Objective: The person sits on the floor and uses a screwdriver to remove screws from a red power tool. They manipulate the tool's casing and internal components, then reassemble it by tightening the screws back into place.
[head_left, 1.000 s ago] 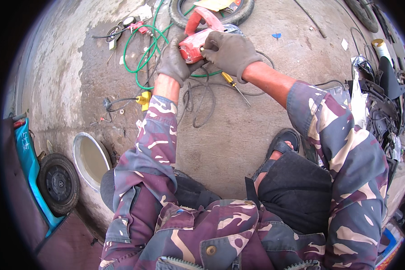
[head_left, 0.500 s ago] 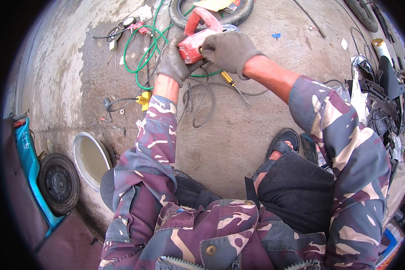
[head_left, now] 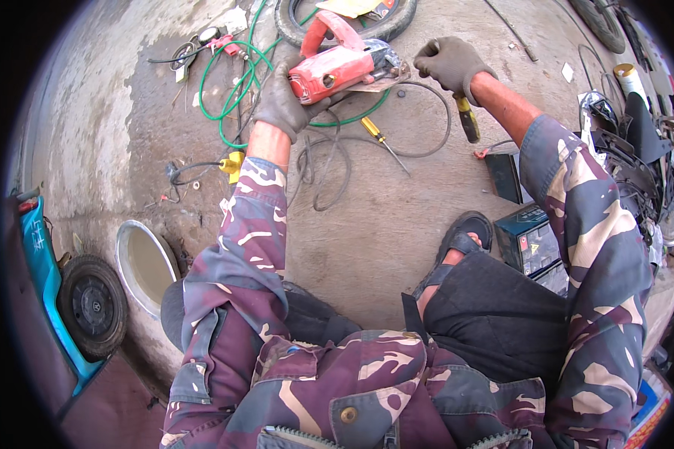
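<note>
In my gloved left hand (head_left: 283, 103), the red handheld circular saw (head_left: 318, 75) is gripped by its motor end. Its loop handle (head_left: 335, 31) points up and away. A small dark round opening shows in the housing's side. My gloved right hand (head_left: 451, 66) hovers right of the saw, apart from it, with fingers curled together. Whatever those fingers hold, if anything, is hidden. Beneath the right wrist shows a yellow-and-black tool handle (head_left: 468, 121); its other end is covered by the hand. A yellow-handled screwdriver (head_left: 374, 130) lies on the ground below the saw.
A grey cable (head_left: 447, 127) and green hose (head_left: 219, 118) coil on the concrete. Beyond the saw lies a tyre (head_left: 290, 24). A water basin (head_left: 122, 239) and a wheel (head_left: 91, 305) stand at left. Batteries (head_left: 528, 238) sit by my right foot; black parts (head_left: 636, 176) pile up at right.
My right hand has pulled away from the saw's side and moved right, exposing the round opening. The yellow-and-black handle has come into view. My left hand keeps hold of the saw.
</note>
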Demonstrator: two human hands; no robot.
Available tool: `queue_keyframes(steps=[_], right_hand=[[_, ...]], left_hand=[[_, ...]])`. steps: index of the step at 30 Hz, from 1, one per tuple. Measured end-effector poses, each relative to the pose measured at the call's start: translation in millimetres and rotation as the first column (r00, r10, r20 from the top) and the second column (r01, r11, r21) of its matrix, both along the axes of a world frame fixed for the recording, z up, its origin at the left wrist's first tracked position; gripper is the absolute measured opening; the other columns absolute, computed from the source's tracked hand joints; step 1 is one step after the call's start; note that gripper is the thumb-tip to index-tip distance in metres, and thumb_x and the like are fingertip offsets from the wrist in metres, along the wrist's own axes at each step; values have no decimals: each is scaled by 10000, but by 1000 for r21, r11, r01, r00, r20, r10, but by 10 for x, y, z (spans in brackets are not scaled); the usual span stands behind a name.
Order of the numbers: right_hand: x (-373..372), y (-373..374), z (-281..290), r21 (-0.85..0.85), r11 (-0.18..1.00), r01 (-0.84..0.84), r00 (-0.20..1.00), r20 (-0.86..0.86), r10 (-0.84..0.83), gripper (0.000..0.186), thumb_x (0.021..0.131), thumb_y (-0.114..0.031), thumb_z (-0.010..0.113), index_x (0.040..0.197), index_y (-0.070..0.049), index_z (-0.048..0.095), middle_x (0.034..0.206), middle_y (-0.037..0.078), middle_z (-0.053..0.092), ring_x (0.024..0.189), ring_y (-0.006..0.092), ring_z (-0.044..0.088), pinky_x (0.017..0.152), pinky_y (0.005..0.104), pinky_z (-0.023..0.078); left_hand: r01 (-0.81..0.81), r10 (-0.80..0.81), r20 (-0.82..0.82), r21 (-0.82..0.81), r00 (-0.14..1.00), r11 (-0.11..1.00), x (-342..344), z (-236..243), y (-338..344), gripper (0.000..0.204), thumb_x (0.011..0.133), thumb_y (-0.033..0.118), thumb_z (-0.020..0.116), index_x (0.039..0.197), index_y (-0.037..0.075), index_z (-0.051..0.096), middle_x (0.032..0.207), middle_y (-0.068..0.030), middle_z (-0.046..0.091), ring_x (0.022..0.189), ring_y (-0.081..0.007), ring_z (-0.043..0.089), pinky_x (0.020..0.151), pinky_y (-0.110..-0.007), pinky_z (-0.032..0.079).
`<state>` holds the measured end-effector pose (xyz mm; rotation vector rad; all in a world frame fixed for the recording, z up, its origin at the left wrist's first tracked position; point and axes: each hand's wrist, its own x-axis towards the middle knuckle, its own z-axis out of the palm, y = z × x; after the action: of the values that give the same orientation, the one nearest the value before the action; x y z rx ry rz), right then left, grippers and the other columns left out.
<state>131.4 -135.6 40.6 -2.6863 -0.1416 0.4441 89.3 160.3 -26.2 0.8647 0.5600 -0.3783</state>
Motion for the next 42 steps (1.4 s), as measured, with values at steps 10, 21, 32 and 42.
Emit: queue_keyframes(steps=[10, 21, 32, 42], right_hand=[[-427, 172, -607, -350, 918, -189, 971, -208, 120, 393, 932, -312, 633, 1219, -77, 762, 1253, 190, 748, 1169, 367, 720, 999, 471, 571], [-251, 247, -1023, -417, 905, -89, 995, -80, 61, 338, 992, -287, 574, 1157, -79, 783, 1206, 192, 761, 1119, 367, 742, 954, 481, 591], [-270, -53, -948, -89, 987, -135, 991, -26, 133, 345, 1014, -327, 642, 1211, -64, 745, 1091, 200, 780, 1006, 372, 761, 920, 459, 574], [-512, 86, -162, 321, 941, -104, 974, -159, 162, 353, 1028, -312, 640, 1274, -90, 761, 944, 95, 795, 736, 201, 718, 734, 368, 577]], left_hand=[[-1, 0, 6, 40, 1000, 999, 30, -59, 31, 482, 1061, 525, 485, 1430, 231, 582, 1368, -38, 680, 1189, -300, 665, 869, -571, 570], [-5, 5, -32, 2, 999, 1000, 40, -9, 16, 491, 1034, 521, 535, 1417, 220, 593, 1406, -47, 660, 1213, -296, 668, 905, -618, 569], [19, -21, 25, 88, 999, 996, -24, 81, -1, 480, 1039, 504, 546, 1439, 242, 585, 1426, -30, 643, 1181, -278, 682, 898, -604, 582], [-20, 13, 50, 133, 999, 991, 17, 19, -40, 463, 1076, 495, 434, 1405, 208, 587, 1231, -62, 744, 929, -229, 768, 631, -468, 642]])
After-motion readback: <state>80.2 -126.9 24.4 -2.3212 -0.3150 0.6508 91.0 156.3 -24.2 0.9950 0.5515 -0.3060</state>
